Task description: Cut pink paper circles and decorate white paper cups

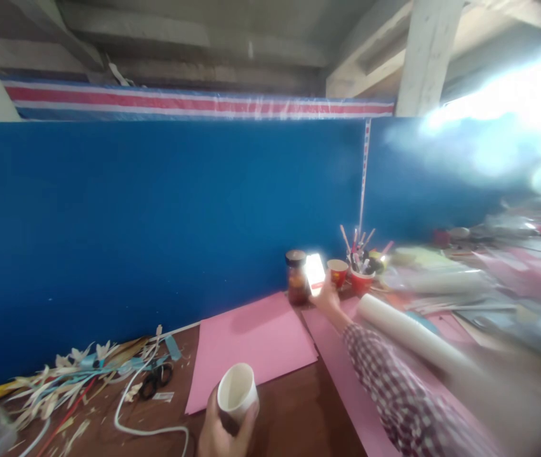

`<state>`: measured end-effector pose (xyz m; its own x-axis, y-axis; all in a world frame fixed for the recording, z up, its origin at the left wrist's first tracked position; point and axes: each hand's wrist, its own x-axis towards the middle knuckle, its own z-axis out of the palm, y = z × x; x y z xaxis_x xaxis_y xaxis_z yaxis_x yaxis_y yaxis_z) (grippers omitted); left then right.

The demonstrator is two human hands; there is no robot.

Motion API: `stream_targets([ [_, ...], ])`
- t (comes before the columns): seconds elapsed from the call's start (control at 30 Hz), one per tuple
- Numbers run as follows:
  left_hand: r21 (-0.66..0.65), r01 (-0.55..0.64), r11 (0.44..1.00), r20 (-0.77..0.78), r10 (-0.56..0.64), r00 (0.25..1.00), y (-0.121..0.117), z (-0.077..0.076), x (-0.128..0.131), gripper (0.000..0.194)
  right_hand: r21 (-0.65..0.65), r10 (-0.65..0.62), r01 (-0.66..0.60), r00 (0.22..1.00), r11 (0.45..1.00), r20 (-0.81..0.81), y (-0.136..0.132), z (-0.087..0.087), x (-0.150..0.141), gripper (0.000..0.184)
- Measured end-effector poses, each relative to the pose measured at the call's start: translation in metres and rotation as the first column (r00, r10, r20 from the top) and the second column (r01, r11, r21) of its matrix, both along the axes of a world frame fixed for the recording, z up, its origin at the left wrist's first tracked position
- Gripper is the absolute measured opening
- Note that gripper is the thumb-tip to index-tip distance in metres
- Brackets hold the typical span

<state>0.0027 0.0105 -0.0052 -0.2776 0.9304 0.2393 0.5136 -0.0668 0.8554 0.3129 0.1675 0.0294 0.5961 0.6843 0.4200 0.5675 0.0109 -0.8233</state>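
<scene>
My left hand [225, 431] is at the bottom edge, wrapped round a white paper cup [236, 393] whose empty mouth tilts toward me. My right arm, in a checked sleeve, stretches far across the table. My right hand [326, 297] reaches a lit phone [315, 270] propped between a dark jar [296, 277] and a red paper cup [338, 272]. The right hand's fingers touch the phone's lower edge, but whether they grip it is unclear. Pink paper sheets [256, 343] lie under the arm.
A red cup [360, 279] full of pens and sticks stands right of the phone. A white paper roll [408, 333] lies beside my arm. Scissors [156, 379], a white cable [132, 406] and strips of leaf lie at left. A blue panel [156, 209] backs the table.
</scene>
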Motion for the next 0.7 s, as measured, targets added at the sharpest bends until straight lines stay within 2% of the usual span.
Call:
stream_targets([
  [0.1, 0.019, 0.023, 1.000, 0.020, -0.023, 1.000, 0.000, 0.001, 0.001, 0.067, -0.083, -0.083, 0.085, 0.996, 0.993, 0.021, -0.001, -0.002, 0.002, 0.040],
  [0.2, 0.015, 0.030, 0.999, 0.043, -0.030, 0.999, -0.002, 0.004, 0.000, 0.068, -0.110, -0.119, 0.125, 0.991, 0.986, 0.058, -0.009, 0.003, 0.004, 0.072],
  [0.3, 0.004, 0.074, 0.997, 0.069, -0.074, 0.995, -0.002, 0.007, -0.001, 0.067, -0.102, -0.101, 0.111, 0.989, 0.988, 0.106, -0.027, 0.017, 0.002, 0.100],
  [0.4, -0.002, 0.107, 0.994, 0.064, -0.107, 0.992, -0.003, 0.010, -0.001, 0.066, -0.065, -0.042, 0.053, 0.987, 0.997, 0.155, -0.054, 0.034, -0.008, 0.104],
  [0.57, -0.010, 0.096, 0.995, 0.067, -0.096, 0.993, -0.007, 0.015, 0.001, 0.059, 0.036, 0.116, -0.128, 0.967, 0.991, 0.225, -0.084, 0.054, -0.060, 0.108],
  [0.7, 0.025, 0.117, 0.993, 0.125, -0.119, 0.985, -0.009, 0.019, 0.001, 0.062, 0.067, 0.205, -0.223, 0.956, 0.972, 0.211, -0.073, 0.048, -0.117, 0.108],
])
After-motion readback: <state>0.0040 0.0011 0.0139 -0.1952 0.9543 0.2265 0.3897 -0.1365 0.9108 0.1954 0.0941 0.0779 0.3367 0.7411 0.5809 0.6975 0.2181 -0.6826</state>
